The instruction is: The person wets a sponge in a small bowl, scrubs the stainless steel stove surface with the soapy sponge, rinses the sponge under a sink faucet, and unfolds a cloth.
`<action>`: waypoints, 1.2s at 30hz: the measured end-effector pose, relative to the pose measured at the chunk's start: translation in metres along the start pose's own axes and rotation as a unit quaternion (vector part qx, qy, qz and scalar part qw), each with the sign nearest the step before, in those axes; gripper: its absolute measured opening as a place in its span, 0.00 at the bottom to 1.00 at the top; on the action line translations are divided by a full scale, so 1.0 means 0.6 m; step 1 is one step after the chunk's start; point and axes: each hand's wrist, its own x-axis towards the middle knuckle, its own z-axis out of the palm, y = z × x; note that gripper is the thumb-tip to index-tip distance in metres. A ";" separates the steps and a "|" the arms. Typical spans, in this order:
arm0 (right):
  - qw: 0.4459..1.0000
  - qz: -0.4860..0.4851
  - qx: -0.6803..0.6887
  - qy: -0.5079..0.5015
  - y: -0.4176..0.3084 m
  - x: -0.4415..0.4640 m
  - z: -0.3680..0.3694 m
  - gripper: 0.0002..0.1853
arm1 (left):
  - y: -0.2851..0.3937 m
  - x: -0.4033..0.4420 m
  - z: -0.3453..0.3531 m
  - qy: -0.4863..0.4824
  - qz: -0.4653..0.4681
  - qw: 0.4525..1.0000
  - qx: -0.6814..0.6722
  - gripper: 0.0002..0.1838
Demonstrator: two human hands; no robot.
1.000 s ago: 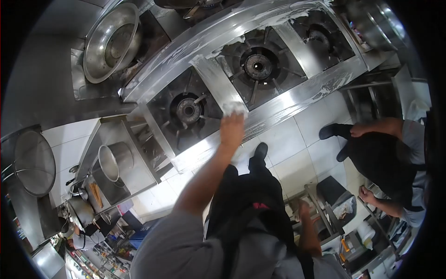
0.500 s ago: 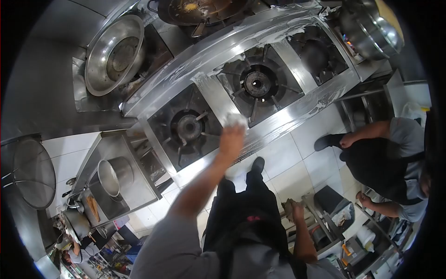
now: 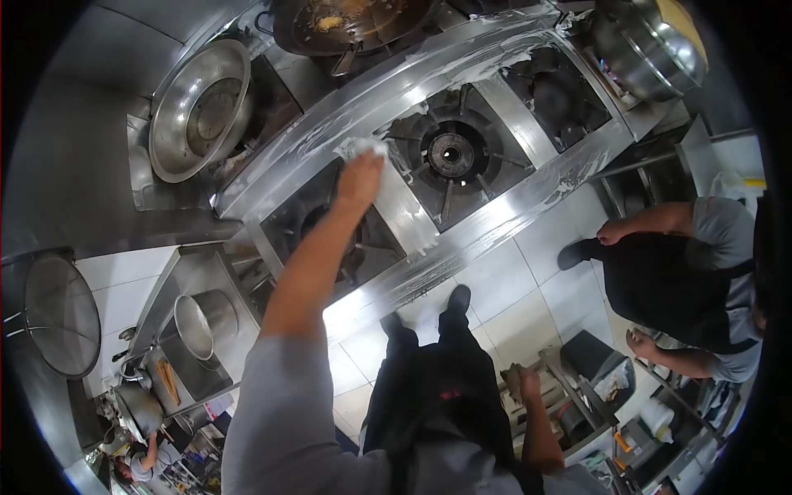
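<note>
"Stove (image 3: 495,206) first — where do you have it, from your remote seat?"

"I see it slanting across the upper middle of my head view, front edge toward the wearer. The left hand (image 3: 360,180) is near its back edge, at the rear end of the steel strip (image 3: 406,214) between the left burner (image 3: 312,219) and the middle burner (image 3: 451,154)."

"And the grip?"

"Its fingertips meet a foamy white lump (image 3: 375,148); I cannot tell whether they're closed on a pad or just pressing suds. The right hand (image 3: 530,386) is well apart from the stove, clamped on what looks like a crumpled rag (image 3: 513,382)."

"How much looks done?"

"Partway, I'd judge. Much of that strip shows bare, shiny steel, but white foam lies at both its ends. More foam runs along the back edge, and streaks mark the right half of the front edge — those are left."

"The burners?"

"My forearm view blocks part of the left one, so I can't judge it. The middle one is in plain sight."
</note>
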 end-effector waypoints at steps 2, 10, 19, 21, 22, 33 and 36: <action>0.955 -0.172 -0.240 0.000 0.011 -0.012 -0.011 0.19 | -0.028 0.034 -0.009 -0.077 -0.056 0.995 0.030 0.13; 0.981 -0.053 -0.188 -0.005 0.118 0.020 -0.016 0.14 | 0.013 -0.009 0.009 0.007 -0.021 0.999 -0.028 0.11; 0.995 0.052 0.077 0.022 -0.013 0.025 -0.022 0.19 | -0.003 0.065 0.021 0.053 -0.162 0.985 -0.007 0.11; 0.998 0.051 0.015 -0.018 -0.007 0.037 -0.019 0.21 | -0.032 0.111 0.016 0.026 -0.164 0.986 -0.022 0.12; 0.999 0.048 0.008 -0.022 -0.009 0.042 -0.019 0.21 | -0.047 0.117 0.012 -0.003 -0.168 0.985 -0.040 0.12; 0.996 -0.057 -0.068 -0.010 0.178 0.094 0.007 0.13 | -0.305 -0.281 -0.102 -0.061 -0.308 0.944 -0.099 0.23; 0.999 -0.014 -0.039 -0.013 0.073 0.054 0.017 0.16 | -0.201 -0.106 0.002 0.061 -0.129 0.981 -0.134 0.23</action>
